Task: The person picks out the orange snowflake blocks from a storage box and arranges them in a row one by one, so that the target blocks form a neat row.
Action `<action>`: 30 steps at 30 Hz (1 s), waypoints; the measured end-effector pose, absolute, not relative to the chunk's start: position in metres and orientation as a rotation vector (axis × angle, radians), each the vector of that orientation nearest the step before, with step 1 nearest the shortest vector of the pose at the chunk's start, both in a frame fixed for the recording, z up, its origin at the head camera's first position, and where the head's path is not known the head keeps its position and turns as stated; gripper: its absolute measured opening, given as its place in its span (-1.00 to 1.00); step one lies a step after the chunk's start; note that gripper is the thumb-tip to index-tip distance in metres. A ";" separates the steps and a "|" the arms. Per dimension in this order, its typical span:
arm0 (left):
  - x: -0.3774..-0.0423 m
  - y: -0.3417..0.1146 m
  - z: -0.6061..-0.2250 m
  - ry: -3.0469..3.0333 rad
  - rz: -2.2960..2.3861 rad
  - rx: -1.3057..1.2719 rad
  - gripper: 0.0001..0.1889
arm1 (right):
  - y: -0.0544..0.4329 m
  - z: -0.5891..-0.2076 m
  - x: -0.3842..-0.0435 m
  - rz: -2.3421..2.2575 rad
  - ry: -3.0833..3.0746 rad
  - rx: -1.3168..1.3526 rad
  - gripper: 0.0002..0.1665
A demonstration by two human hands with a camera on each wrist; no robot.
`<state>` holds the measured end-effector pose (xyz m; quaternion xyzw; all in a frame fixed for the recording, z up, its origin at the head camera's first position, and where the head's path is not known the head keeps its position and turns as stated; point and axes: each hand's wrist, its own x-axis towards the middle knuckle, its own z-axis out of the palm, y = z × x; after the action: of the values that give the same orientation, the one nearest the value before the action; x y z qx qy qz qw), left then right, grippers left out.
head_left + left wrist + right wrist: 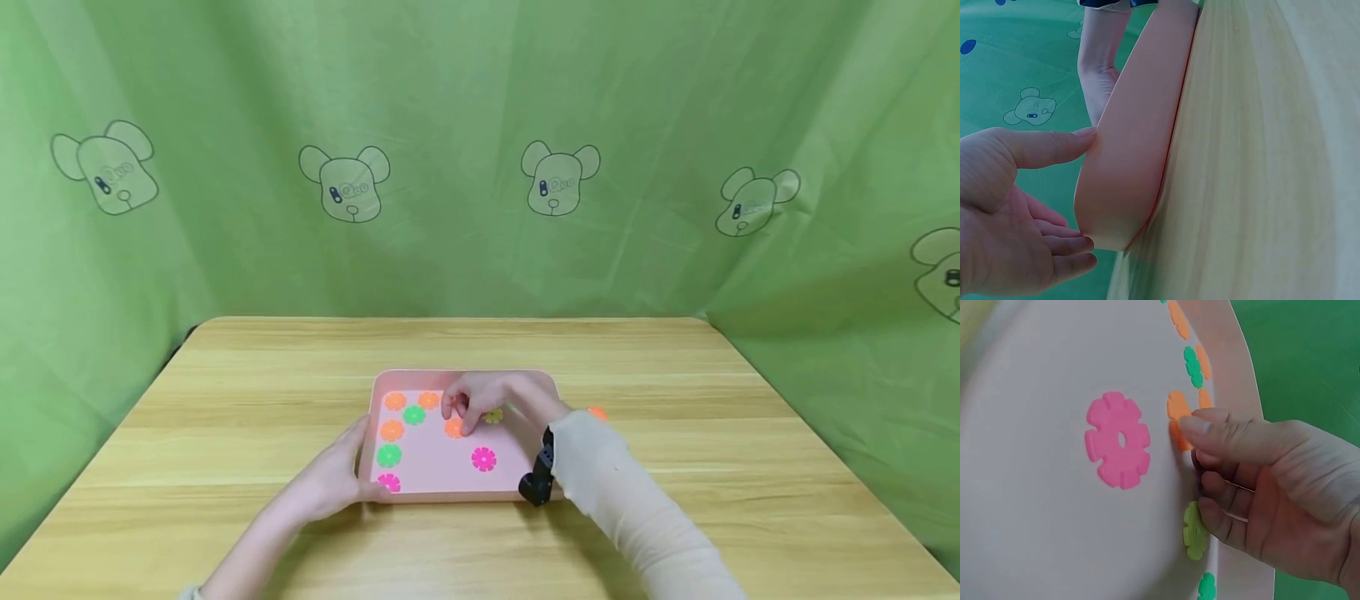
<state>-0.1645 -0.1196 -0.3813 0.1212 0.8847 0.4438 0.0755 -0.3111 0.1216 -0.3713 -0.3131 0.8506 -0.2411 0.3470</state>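
A pink tray [450, 497] holds several flat, notched snowflake discs. At its near left corner, my left hand [337, 475] lays the thumb on the near rim, with the fingers against the outer wall. My right hand [487, 393] reaches into the tray, fingers curled, thumb and forefinger at the edge of an orange snowflake disc [1179, 406]. The forefinger's tip is hidden behind the thumb in the right wrist view. Close by lie a yellow-green disc [1195, 531] and a bright pink disc [1117, 440].
Along the tray's left side are orange [392, 431], green [389, 455] and pink [388, 482] discs. Another orange piece [597, 413] shows beyond the tray, partly behind the right sleeve. The wooden table [262, 400] is backed by a green curtain [450, 267].
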 end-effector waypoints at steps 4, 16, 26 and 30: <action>-0.165 -0.119 -0.381 2.646 1.348 0.380 0.09 | 0.119 -0.372 -0.310 -0.560 2.259 -0.821 -0.74; -0.165 -0.119 -0.380 2.625 1.358 0.373 0.11 | 0.119 -0.373 -0.309 -0.654 2.267 -0.753 -0.76; -0.164 -0.119 -0.380 2.629 1.351 0.368 0.11 | 0.125 -0.374 -0.308 -0.748 2.267 -0.709 -0.81; -0.164 -0.120 -0.380 2.639 1.334 0.364 0.10 | 0.128 -0.374 -0.308 -0.829 2.226 -0.680 -0.82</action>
<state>-0.1641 -0.1197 -0.3800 0.1217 0.8829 0.4462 0.0812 -0.3078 0.1280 -0.3741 -0.2600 0.8508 -0.3167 0.3290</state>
